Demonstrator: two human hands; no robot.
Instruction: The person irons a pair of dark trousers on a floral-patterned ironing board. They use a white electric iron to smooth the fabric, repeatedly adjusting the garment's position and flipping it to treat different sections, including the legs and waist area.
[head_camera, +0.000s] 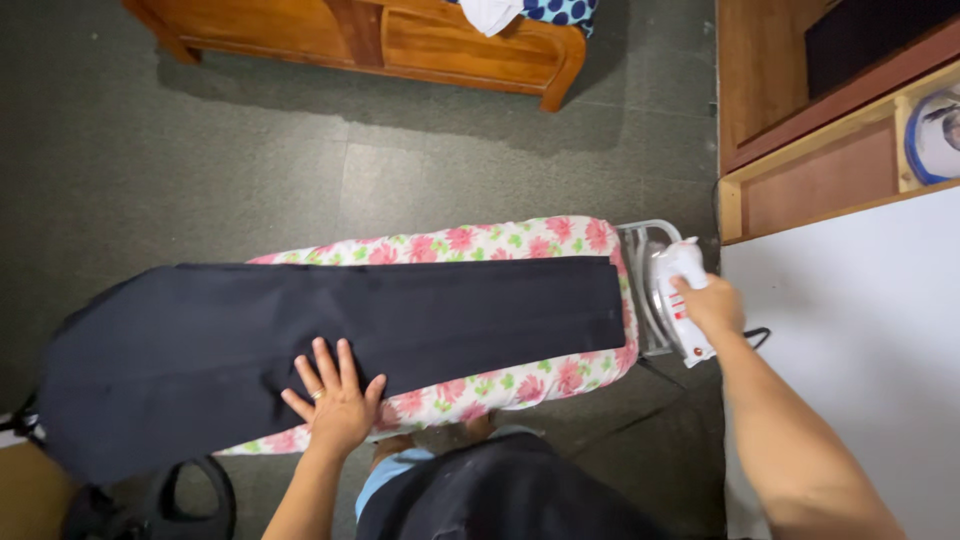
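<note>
Dark navy trousers (330, 335) lay flat and smooth along a flower-patterned ironing board (500, 385), one leg reaching its far right end, so the laying-out looked done and the pressing not begun. The left hand (337, 398) pressed flat on the cloth near the board's front edge, fingers spread wide. The right hand (712, 305) gripped a white plastic iron (680, 290) standing on the wire rest (640, 290) at the board's right end.

One dark garment (330, 340), one floral ironing board (480, 243), one white iron (680, 290), two hands (335, 405)
</note>
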